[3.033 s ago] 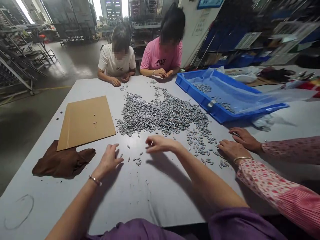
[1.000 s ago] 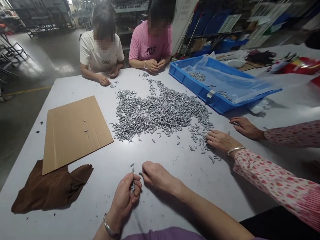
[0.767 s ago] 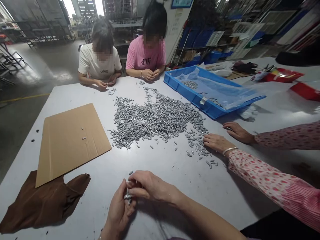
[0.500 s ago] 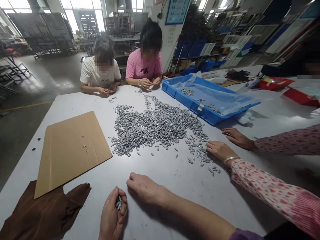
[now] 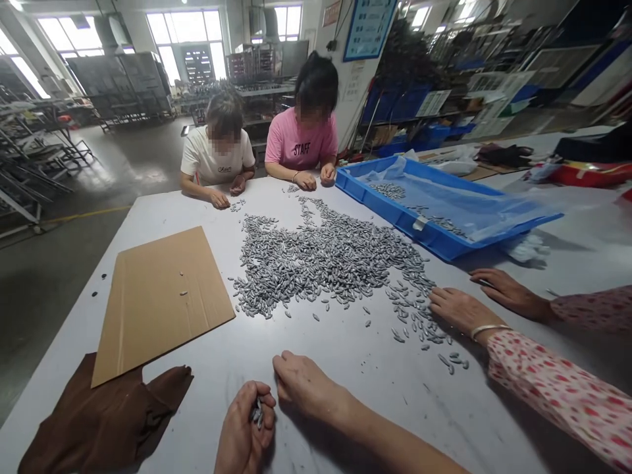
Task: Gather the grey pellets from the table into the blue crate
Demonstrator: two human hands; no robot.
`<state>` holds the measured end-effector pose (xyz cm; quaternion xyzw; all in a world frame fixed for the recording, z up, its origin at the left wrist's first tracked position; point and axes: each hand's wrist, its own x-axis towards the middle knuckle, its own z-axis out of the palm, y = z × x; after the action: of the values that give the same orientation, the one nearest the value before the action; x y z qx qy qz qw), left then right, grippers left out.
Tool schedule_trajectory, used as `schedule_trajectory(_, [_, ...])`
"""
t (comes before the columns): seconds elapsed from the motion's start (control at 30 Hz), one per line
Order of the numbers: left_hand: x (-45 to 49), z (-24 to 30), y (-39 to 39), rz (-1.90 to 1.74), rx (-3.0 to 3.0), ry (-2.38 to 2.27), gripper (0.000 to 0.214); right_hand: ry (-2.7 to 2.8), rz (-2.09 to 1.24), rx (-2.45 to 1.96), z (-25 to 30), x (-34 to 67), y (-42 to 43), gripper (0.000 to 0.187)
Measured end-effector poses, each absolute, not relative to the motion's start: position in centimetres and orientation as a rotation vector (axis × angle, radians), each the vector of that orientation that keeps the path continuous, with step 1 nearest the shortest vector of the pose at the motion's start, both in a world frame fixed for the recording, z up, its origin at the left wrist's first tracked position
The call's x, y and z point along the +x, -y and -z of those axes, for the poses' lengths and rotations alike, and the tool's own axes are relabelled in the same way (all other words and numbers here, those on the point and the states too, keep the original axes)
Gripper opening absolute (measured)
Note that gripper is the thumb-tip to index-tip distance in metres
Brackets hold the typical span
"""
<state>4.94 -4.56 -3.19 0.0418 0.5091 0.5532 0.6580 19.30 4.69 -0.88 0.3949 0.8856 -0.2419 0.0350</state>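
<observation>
My left hand [image 5: 243, 429] is cupped near the front edge of the view, its fingers curled around several small grey spindle-shaped metal pieces [image 5: 257, 413]. Close beside it, on the right, is my right hand [image 5: 307, 384], closed with the fingertips turned down and inward. Whatever those fingers pinch, if anything, is hidden. Beyond both hands a wide pile of the same grey pieces [image 5: 320, 263] covers the middle of the white table [image 5: 316, 342]. A few strays lie along its near edge.
Left lies a cardboard sheet [image 5: 158, 309] bearing two pieces, over a brown cloth [image 5: 106, 418]. A blue tray [image 5: 390, 214] with plastic lining and pieces stands back right. A co-worker's hands [image 5: 459, 309] touch pieces on the right. Two people [image 5: 301, 141] sit opposite, hands on the table.
The whole view has swung left, so everything appears farther right. The two people opposite have lowered and parted their hands. My own hands keep nearly the same pose.
</observation>
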Motion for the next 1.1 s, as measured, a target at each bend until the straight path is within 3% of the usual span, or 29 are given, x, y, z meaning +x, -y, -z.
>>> schedule_trajectory(0.13, [5.5, 3.6, 4.5, -1.246, 0.01, -1.045, 0.045, -2.924, 1.081, 1.144, 0.1, 19.3, -4.6, 0.003])
schedule_trajectory(0.23, [5.4, 3.6, 4.5, -1.212, -0.048, -0.979, 0.047, -3.05, 1.214, 0.903, -0.9, 18.9, -6.6, 0.022])
schedule_trajectory(0.43, [4.5, 3.5, 4.5, -1.213, -0.006, -0.97, 0.041, -3.063, 0.486, 1.296, -0.5, 15.2, -15.7, 0.05])
schedule_trajectory(0.6, [4.4, 3.7, 4.5, -1.221, -0.027, -0.982, 0.04, -2.97, 0.372, 1.159, 1.0, 14.8, -17.8, 0.063])
schedule_trajectory(0.9, [4.4, 3.3, 4.4, -1.179, 0.016, -0.98, 0.034, -2.948, 0.596, 0.88, 1.1, 21.9, -11.4, 0.058])
schedule_trajectory(1.1, [4.2, 2.7, 4.1, -1.171, 0.049, -0.996, 0.03, -3.009, 0.754, 0.949, 0.5, 27.7, -8.6, 0.029])
